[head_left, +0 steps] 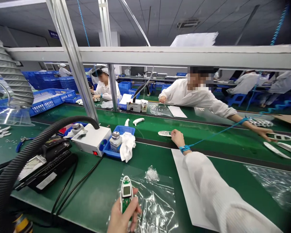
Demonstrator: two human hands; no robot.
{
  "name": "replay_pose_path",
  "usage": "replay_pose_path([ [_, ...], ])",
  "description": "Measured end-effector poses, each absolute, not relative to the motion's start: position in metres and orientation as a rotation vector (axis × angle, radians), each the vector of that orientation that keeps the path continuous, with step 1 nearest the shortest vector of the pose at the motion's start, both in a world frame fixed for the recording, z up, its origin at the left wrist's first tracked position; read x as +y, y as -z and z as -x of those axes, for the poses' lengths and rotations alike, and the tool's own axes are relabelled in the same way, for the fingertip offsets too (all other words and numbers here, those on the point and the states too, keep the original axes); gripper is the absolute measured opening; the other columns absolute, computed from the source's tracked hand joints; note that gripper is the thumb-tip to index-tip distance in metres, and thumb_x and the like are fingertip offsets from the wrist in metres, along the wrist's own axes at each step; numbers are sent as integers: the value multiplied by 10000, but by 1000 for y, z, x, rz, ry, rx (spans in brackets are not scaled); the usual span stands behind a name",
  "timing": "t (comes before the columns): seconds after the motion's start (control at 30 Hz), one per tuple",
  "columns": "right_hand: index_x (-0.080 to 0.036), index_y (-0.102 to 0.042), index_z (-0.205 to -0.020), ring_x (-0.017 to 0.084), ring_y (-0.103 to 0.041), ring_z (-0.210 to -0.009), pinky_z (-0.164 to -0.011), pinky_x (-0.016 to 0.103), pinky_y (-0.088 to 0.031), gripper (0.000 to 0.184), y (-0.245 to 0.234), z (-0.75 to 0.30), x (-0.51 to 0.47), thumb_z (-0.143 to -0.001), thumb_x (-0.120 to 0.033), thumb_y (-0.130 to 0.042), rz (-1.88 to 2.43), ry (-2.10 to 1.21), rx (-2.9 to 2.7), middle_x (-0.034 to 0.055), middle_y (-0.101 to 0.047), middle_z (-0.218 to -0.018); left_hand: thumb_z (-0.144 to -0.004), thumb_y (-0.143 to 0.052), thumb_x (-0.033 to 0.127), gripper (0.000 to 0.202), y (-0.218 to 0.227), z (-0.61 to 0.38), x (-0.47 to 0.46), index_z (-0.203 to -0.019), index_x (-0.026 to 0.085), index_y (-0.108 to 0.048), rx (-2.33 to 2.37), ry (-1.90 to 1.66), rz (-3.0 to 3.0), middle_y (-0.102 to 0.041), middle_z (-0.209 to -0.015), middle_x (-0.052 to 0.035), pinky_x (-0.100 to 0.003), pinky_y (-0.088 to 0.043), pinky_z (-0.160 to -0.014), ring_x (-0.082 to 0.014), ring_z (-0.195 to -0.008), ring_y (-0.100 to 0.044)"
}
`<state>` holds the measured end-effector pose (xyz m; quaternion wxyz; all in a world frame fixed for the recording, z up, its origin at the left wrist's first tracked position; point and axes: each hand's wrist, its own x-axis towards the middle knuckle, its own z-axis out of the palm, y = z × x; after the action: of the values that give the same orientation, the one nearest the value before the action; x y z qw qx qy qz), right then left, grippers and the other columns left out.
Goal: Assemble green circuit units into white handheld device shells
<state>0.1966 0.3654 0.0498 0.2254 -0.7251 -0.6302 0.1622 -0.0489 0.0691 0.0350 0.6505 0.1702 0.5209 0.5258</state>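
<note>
My left hand (126, 210) grips a white handheld-device housing (126, 194) from below, thumb across its front. A green circuit board with a small grey screen sits inside it. Stretched forward over the green conveyor belt (150, 142), my right hand (178, 138) has its fingers closed at the near right end of a long white plastic shell (164, 133). A blue wrist strap (185, 149) with a cord is around my right wrist. Under my left hand lies a clear plastic bag (157, 207), with a small heap of clear pieces (152, 174) on it.
A blue tray (109, 152) holds a metal-topped bottle (115, 141) and white cloth (127, 146). Left of it stand a white box (91, 139) and a black hose (36, 145). Across the belt, a co-worker's hand (263, 132) holds another shell (282, 137). White paper (184, 187) lies under my right arm.
</note>
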Motion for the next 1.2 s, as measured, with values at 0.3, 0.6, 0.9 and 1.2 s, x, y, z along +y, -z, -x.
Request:
replay_pose_path([
  [0.3,-229,-705,-960,177,-642,-796,-715,269,-468,219,-94,-143,183,-946,-249,-487,722,-995,-2602,23,-720,-892,-559,-819,550,504,-23,48,28,-796,134,-663,1349,-1244,-527,-502,-551,30,-202,-323,-401,-80,-458,-404],
  [0.6,-213,-622,-860,165,-574,-710,-640,274,-431,188,-48,-95,105,-954,-261,-467,956,-1028,-2405,12,-636,-795,-515,-836,436,365,-3,56,-30,-647,125,-697,1572,-1221,-606,-558,-497,0,-227,-317,-413,-101,-434,-401],
  [0.9,-204,-526,-761,191,-562,-706,-631,312,-409,140,-1,-61,96,-894,-181,-486,1322,-657,-2374,26,-600,-780,-595,-793,461,370,-1,82,-43,-612,138,-612,1642,-1306,-572,-450,-406,59,-202,-281,-384,-73,-366,-358],
  [1.2,-227,-459,-815,207,-493,-717,-637,349,-422,202,5,-64,75,-975,-184,-343,1050,-374,-2318,45,-504,-778,-690,-734,439,327,7,81,-41,-696,139,-603,1596,-1300,-579,-462,-502,56,-208,-308,-418,-75,-427,-360],
])
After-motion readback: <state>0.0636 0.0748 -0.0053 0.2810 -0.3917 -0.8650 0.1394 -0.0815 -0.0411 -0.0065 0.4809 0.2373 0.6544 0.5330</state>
